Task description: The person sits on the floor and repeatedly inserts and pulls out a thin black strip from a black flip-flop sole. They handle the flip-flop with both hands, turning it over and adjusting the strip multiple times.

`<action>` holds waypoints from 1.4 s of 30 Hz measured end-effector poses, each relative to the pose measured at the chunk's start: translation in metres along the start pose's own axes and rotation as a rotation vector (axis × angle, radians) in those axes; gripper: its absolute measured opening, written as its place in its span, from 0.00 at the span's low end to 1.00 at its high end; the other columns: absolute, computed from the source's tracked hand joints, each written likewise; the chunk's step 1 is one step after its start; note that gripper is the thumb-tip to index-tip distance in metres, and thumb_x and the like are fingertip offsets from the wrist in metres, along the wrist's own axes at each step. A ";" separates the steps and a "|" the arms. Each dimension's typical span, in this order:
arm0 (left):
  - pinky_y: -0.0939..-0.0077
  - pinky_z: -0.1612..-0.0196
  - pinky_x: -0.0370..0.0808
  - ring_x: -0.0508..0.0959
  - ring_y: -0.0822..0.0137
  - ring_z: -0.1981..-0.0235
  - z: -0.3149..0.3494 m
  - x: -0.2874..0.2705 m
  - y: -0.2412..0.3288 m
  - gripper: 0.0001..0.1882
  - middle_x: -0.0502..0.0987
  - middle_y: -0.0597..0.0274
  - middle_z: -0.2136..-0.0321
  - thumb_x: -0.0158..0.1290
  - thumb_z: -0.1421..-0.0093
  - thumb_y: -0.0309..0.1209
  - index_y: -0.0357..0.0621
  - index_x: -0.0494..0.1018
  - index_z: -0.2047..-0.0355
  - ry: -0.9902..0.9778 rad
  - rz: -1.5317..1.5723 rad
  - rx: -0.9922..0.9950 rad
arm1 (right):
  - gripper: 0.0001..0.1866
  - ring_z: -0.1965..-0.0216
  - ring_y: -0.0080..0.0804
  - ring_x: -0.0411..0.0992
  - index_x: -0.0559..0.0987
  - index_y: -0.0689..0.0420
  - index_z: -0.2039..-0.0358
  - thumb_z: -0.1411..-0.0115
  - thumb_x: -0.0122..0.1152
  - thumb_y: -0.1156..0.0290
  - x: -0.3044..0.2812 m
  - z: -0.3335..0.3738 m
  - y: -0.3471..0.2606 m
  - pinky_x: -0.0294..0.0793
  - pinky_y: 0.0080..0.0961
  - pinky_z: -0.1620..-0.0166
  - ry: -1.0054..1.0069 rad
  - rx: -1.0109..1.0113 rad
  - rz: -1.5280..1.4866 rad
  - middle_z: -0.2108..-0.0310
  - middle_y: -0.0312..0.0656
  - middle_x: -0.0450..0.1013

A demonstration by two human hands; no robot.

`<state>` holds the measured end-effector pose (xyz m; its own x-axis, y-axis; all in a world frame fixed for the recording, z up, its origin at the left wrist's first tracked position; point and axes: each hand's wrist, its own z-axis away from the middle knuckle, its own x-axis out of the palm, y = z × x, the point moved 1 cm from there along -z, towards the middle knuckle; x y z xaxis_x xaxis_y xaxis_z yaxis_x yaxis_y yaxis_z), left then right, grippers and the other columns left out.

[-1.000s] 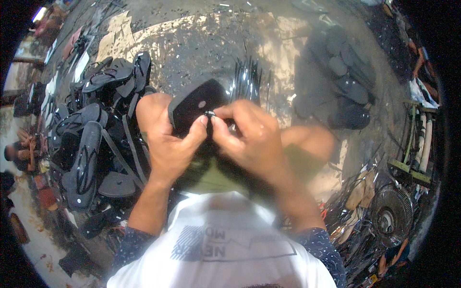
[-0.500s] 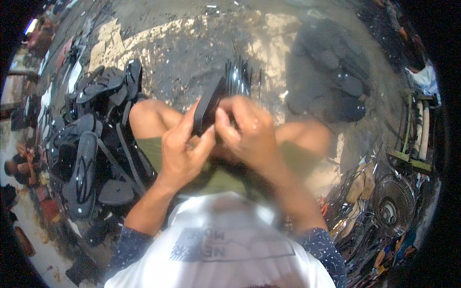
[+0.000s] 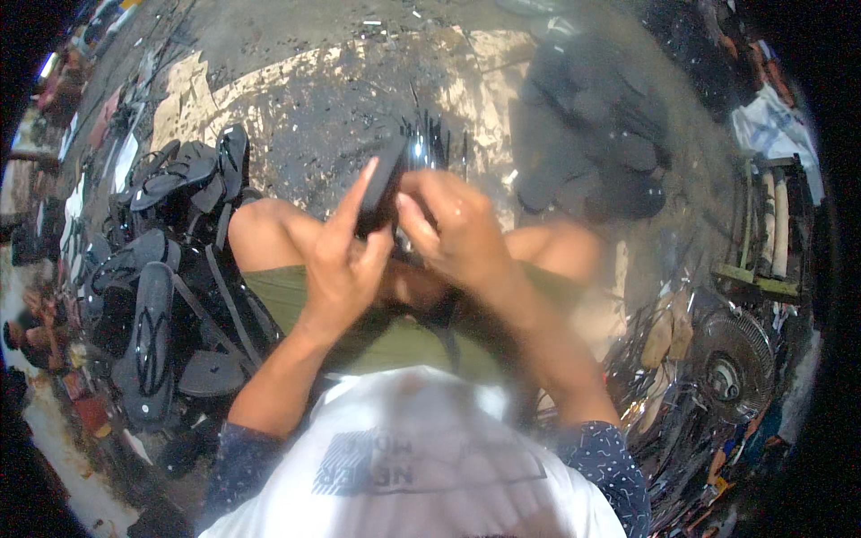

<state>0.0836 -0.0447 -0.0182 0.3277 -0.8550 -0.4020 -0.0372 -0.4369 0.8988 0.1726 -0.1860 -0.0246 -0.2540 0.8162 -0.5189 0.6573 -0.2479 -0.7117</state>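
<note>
Far L of the black sole (image 3: 383, 184), well apart from it: a heap of dark sandals (image 3: 154, 332), lying at mixed angles. Just L of the sole is the L hand (image 3: 345, 255), fingers pressed on it, one laid along its L face, thumb by its lower end; the sole stands tilted on edge btwn the two hands. Just beyond the sole, a bunch of shiny black strips (image 3: 429, 148) lies on the floor (image 3: 314, 117). R of the sole, touching or just beside it (can't tell which), is the R hand (image 3: 448, 215): fingers curled, but whether they pinch anything is hidden. Farther R of the sole, a blurry dark pile (image 3: 596, 125), contents unclear; lower R, a fan (image 3: 734, 368).

Step in hand, prob.: R fingers working at the sole's R face while L steadies it. Next move likely calls for a firm L hold & a tilt that lets the R fingertips reach their spot.
</note>
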 end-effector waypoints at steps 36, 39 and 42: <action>0.69 0.53 0.79 0.84 0.58 0.54 -0.013 0.023 -0.021 0.32 0.80 0.41 0.49 0.54 0.38 0.19 0.41 0.64 0.32 0.017 -0.038 0.138 | 0.08 0.64 0.58 0.76 0.73 0.62 0.64 0.37 0.59 0.72 0.001 -0.006 0.034 0.76 0.50 0.61 -0.058 0.100 0.054 0.69 0.54 0.75; 0.68 0.55 0.80 0.85 0.57 0.56 -0.012 0.029 -0.028 0.32 0.81 0.42 0.51 0.54 0.38 0.20 0.41 0.64 0.32 0.089 -0.029 0.180 | 0.08 0.65 0.59 0.76 0.72 0.62 0.65 0.38 0.59 0.71 0.002 -0.010 0.030 0.76 0.51 0.61 -0.111 0.100 0.105 0.70 0.56 0.74; 0.66 0.56 0.80 0.86 0.56 0.58 -0.018 0.029 -0.035 0.32 0.82 0.42 0.54 0.55 0.37 0.22 0.44 0.65 0.32 0.038 -0.013 0.081 | 0.08 0.64 0.59 0.76 0.73 0.62 0.63 0.37 0.60 0.71 0.000 -0.011 0.038 0.77 0.50 0.61 -0.096 0.063 0.048 0.70 0.56 0.75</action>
<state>0.1114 -0.0493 -0.0578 0.3646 -0.8383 -0.4054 -0.1081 -0.4705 0.8758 0.2053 -0.1896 -0.0472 -0.2919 0.7499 -0.5937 0.6252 -0.3201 -0.7118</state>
